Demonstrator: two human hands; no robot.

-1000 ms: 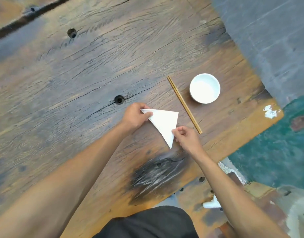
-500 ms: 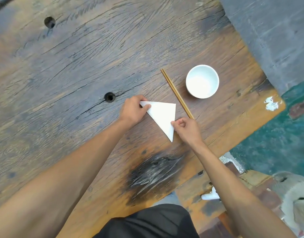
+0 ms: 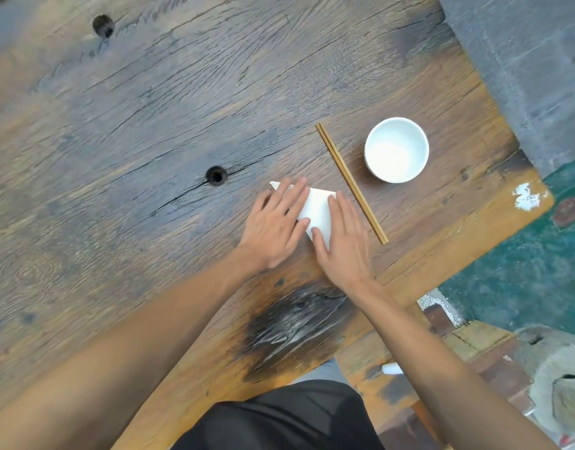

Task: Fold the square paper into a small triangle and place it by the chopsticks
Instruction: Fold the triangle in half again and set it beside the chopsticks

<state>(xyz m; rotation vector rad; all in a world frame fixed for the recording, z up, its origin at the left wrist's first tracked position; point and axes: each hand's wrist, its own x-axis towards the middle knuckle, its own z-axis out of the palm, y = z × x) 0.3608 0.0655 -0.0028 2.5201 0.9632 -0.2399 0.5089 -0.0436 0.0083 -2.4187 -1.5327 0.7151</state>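
White folded paper (image 3: 318, 211) lies flat on worn wood table (image 3: 150, 125), pinned under both hands, w/ only its mid strip and 10 o'clock tip showing. Left hand (image 3: 276, 225) lies palm down, fingers straight and slightly fanned across paper's left part. Right hand (image 3: 343, 241) lies flat, fingers together, pointing to 12 o'clock, covering right edge. Chopsticks (image 3: 351, 183) lie just beside paper at 2 o'clock; white bowl (image 3: 396, 150) beyond them.
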